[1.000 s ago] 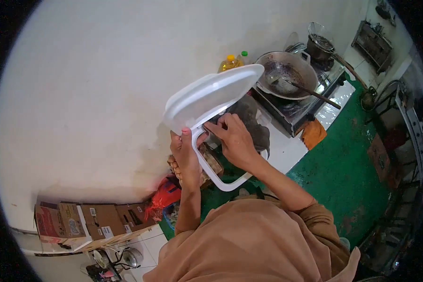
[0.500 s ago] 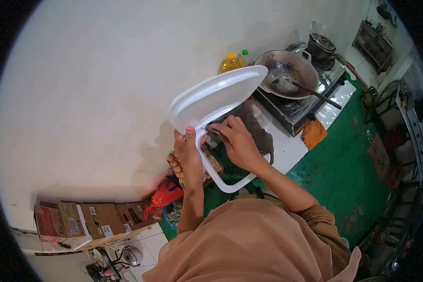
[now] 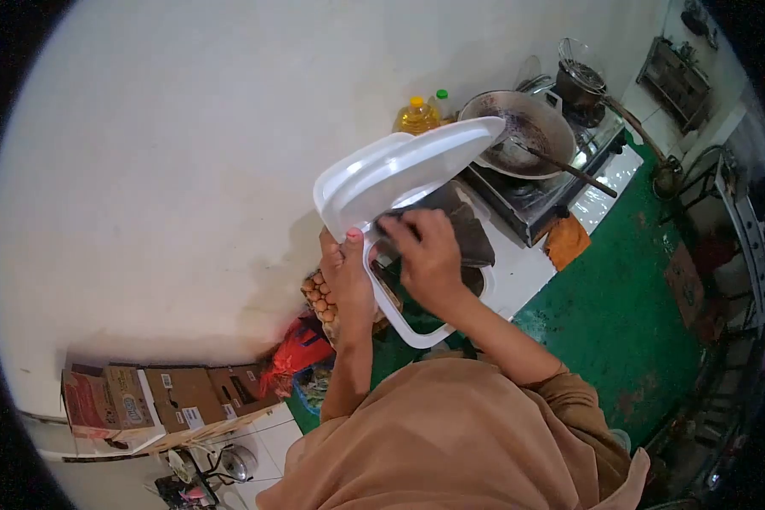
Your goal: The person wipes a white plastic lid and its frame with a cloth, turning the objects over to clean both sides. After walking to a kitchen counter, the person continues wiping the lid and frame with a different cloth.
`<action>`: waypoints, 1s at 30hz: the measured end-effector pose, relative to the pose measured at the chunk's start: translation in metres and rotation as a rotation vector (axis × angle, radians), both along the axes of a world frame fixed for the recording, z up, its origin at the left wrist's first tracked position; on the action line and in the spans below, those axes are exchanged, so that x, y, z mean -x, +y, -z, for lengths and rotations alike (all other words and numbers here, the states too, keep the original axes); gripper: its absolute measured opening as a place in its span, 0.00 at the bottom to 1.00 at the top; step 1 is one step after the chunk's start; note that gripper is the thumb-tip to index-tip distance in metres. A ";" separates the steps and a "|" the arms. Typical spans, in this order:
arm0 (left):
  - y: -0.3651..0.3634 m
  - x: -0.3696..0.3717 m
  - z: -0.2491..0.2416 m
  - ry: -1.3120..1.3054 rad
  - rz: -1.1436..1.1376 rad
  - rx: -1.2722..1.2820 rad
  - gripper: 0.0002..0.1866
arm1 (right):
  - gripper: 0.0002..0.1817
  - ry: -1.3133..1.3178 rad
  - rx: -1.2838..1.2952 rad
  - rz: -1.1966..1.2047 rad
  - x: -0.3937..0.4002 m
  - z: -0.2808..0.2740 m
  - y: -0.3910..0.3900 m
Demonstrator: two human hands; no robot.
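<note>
A white plastic frame with a hinged lid [image 3: 416, 174] is held up at mid-frame, its lid raised and its rim an open loop. My left hand [image 3: 345, 268] grips the frame's left side near the hinge, thumb on top. My right hand [image 3: 429, 251] is closed on a dark grey cloth [image 3: 467, 229] at the hinge. Part of the cloth hangs down behind that hand, across the loop. The fingertips of my right hand are blurred.
A wide pan [image 3: 518, 127] with a long-handled utensil sits on a stove [image 3: 527, 208] at upper right. Nearby are an oil bottle [image 3: 416, 117] and an orange cloth [image 3: 568, 242]. Eggs [image 3: 319, 297], a red bag [image 3: 299, 353] and cardboard boxes [image 3: 183, 395] lie lower left.
The white frame and lid have shifted slightly right, and the lid's angle differs. My left hand moved with them. My right hand moved a little right, and the cloth hangs in a different shape.
</note>
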State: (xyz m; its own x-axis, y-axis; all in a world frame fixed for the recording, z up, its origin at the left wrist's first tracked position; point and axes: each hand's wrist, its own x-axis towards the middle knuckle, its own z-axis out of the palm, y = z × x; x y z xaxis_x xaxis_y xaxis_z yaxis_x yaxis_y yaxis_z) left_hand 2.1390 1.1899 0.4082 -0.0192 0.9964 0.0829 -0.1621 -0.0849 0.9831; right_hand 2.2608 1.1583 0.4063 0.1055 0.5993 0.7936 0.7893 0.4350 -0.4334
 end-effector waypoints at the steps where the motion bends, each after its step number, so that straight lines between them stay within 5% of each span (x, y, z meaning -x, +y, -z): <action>1: 0.000 0.001 0.001 0.002 0.001 -0.001 0.21 | 0.19 0.002 -0.001 0.001 -0.001 -0.002 -0.001; 6: -0.004 0.000 -0.001 -0.223 -0.011 -0.105 0.21 | 0.19 -0.126 -0.079 0.074 -0.023 0.005 0.011; 10: -0.005 0.002 -0.002 -0.167 -0.038 -0.092 0.20 | 0.19 -0.023 0.074 0.156 -0.023 0.007 0.009; 16: 0.001 0.005 0.000 -0.109 -0.006 -0.011 0.21 | 0.23 -0.044 0.037 -0.164 -0.010 0.013 0.003; 19: -0.004 -0.004 -0.007 -0.213 0.004 -0.124 0.22 | 0.20 0.028 0.070 0.041 -0.022 0.008 0.007; 23: -0.004 -0.003 -0.005 -0.095 0.009 -0.174 0.22 | 0.19 -0.074 0.168 0.094 -0.012 -0.004 0.003; 30: -0.006 0.002 -0.001 0.078 -0.022 -0.157 0.19 | 0.15 -0.014 0.153 -0.148 -0.011 0.011 0.005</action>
